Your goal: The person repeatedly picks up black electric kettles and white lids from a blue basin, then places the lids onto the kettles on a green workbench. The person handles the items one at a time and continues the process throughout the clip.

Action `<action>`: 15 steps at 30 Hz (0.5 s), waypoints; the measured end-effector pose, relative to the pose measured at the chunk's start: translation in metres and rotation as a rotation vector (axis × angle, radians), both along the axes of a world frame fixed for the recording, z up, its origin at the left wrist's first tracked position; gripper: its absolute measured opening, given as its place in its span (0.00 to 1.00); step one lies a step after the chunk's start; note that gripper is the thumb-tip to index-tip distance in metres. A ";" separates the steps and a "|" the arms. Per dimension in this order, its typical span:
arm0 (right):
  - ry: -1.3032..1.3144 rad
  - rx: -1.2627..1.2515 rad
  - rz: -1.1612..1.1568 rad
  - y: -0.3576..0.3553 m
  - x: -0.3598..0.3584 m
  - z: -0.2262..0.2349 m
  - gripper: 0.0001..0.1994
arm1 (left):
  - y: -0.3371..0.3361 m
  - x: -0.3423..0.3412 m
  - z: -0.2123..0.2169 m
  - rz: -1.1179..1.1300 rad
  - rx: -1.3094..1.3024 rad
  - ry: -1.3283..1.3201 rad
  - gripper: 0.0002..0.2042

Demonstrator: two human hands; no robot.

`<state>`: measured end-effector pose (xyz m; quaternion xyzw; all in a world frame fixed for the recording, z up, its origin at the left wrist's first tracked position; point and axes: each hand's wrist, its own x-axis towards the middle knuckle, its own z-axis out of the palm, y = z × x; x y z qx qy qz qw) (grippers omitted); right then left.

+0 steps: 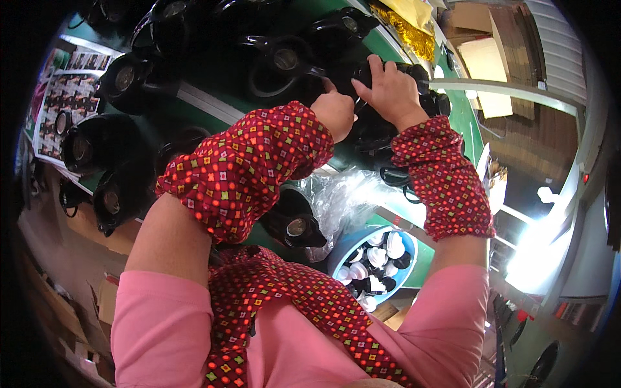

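Observation:
Black jugs with loop handles and round, pale metallic discs stand and lie crowded over the green table (217, 90). My left hand (333, 115) is closed at a dark jug part, its index finger by the handle of a black jug (284, 59). Close to its right, my right hand (392, 96) lies over another black jug (414, 72), fingers bent on its dark body and thumb toward my left hand. What lies between the two hands is black and hard to make out. Nearer my body, another black jug (294, 223) lies below my left forearm.
A blue bucket (337, 255) holds several white and black stoppers. Clear plastic wrap (339, 200) lies beside it. Gold tinsel (411, 32) sits at the far edge, and stacked cardboard (537, 129) stands at the right beyond a metal frame (511, 86). Printed sheets (71, 97) lie at left.

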<state>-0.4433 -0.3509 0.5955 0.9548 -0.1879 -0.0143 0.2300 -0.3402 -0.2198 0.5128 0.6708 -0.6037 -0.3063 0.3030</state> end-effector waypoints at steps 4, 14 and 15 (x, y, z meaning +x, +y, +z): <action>-0.022 0.170 -0.544 0.035 0.033 0.002 0.34 | 0.005 0.004 0.007 0.064 0.060 -0.016 0.16; -0.450 0.503 -0.755 0.044 -0.006 0.002 0.48 | -0.019 -0.003 -0.050 -0.074 -0.289 -0.358 0.20; -0.382 0.591 -0.688 0.060 -0.018 0.003 0.41 | -0.019 0.005 -0.056 -0.078 -0.300 -0.407 0.20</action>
